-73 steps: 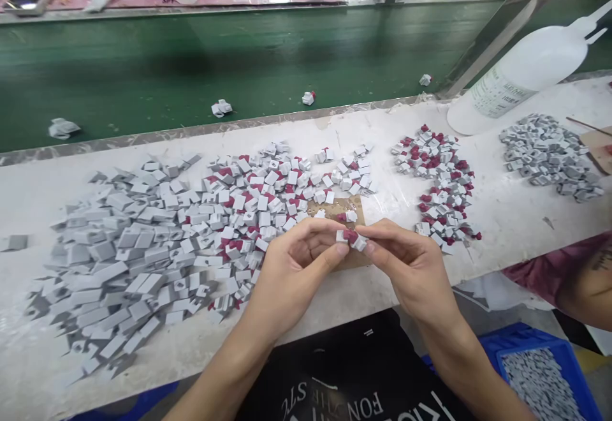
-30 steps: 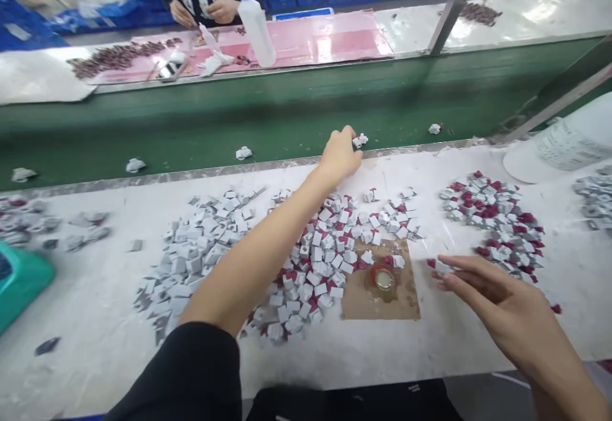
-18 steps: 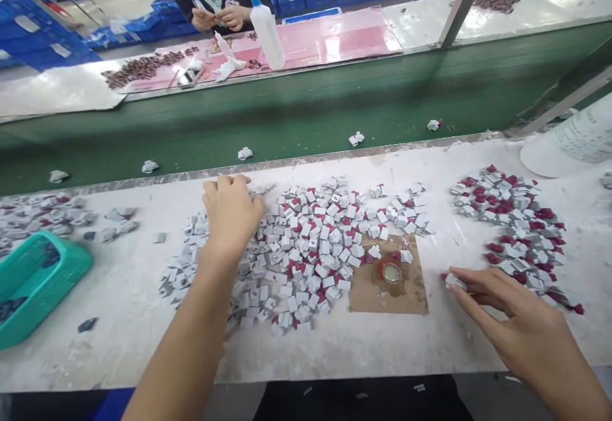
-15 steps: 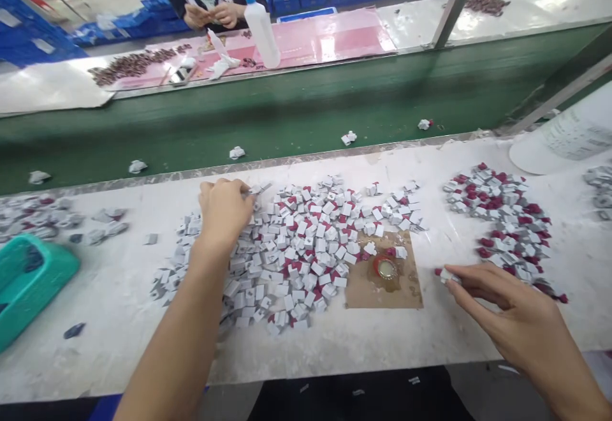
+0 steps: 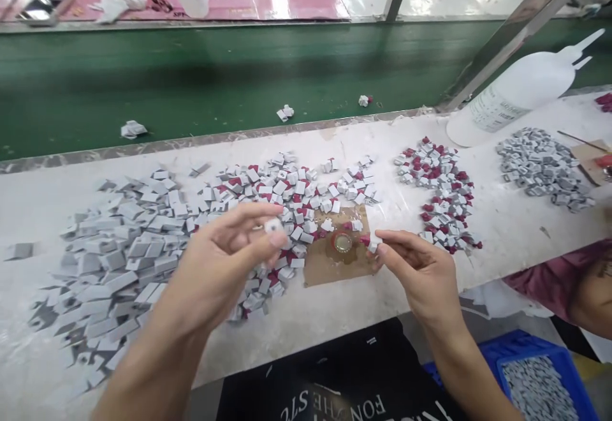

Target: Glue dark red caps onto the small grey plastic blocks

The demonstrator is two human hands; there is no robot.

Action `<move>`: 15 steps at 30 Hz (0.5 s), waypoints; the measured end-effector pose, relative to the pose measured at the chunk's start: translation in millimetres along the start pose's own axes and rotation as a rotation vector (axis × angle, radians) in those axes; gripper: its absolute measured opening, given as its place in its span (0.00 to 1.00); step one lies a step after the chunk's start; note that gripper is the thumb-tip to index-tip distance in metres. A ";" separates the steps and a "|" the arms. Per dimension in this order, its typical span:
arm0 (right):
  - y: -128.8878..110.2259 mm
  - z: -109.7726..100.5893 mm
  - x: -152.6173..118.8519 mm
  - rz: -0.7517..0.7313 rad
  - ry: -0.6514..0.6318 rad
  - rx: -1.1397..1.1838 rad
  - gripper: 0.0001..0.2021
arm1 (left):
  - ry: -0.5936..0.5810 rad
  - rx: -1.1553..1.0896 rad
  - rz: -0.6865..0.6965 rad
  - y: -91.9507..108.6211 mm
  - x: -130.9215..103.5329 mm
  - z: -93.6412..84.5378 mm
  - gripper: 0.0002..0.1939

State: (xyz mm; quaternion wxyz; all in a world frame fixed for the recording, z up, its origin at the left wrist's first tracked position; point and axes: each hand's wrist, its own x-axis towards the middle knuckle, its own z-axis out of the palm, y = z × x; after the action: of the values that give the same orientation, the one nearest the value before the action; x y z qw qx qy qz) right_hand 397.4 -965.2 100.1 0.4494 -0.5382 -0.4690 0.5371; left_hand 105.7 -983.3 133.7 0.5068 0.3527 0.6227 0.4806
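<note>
Head view shows me, right of the wide heap of angular matte-grey blocks (image 5: 119,249), my left hand (image 5: 229,255) pinching a small pale-grey piece (image 5: 273,226) and my right hand (image 5: 421,268) pinching a grey-and-maroon piece (image 5: 373,241) beside a wet brown cardboard square (image 5: 329,268), on a scuffed white tabletop (image 5: 296,332) before a green belt (image 5: 191,76).

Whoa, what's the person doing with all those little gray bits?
The left hand pinches a small gray piece, and the right hand holds a gray-and-dark-red piece. Between them is a bottle cap on brown cardboard. Loose pieces lie heaped on the white table, and three small pieces sit on the green belt.
</note>
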 end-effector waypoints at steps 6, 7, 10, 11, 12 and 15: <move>6.6 8.1 -10.3 -0.073 -0.027 -0.090 0.10 | -0.139 -0.050 -0.106 -15.5 -27.7 38.2 0.11; 8.0 8.7 -11.8 -0.095 -0.031 -0.111 0.11 | -0.137 -0.028 -0.120 -18.1 -30.3 40.7 0.12; 10.1 10.2 -14.5 -0.144 -0.041 -0.143 0.12 | -0.136 -0.005 -0.164 -22.6 -35.8 43.5 0.16; 10.3 10.8 -14.7 -0.156 -0.040 -0.146 0.12 | -0.140 -0.007 -0.175 -22.9 -37.0 43.4 0.17; 10.2 11.4 -14.6 -0.168 -0.043 -0.154 0.11 | -0.146 -0.008 -0.185 -22.8 -38.1 43.1 0.18; 10.0 13.5 -12.7 -0.227 -0.060 -0.214 0.11 | -0.160 0.009 -0.182 -22.2 -39.7 42.8 0.15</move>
State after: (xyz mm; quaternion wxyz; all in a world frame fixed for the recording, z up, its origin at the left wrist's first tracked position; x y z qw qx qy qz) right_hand 384.3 -979.6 92.0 0.4331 -0.5100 -0.5948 0.4456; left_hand 157.7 -1016.2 123.1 0.5948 0.3341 0.6118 0.4004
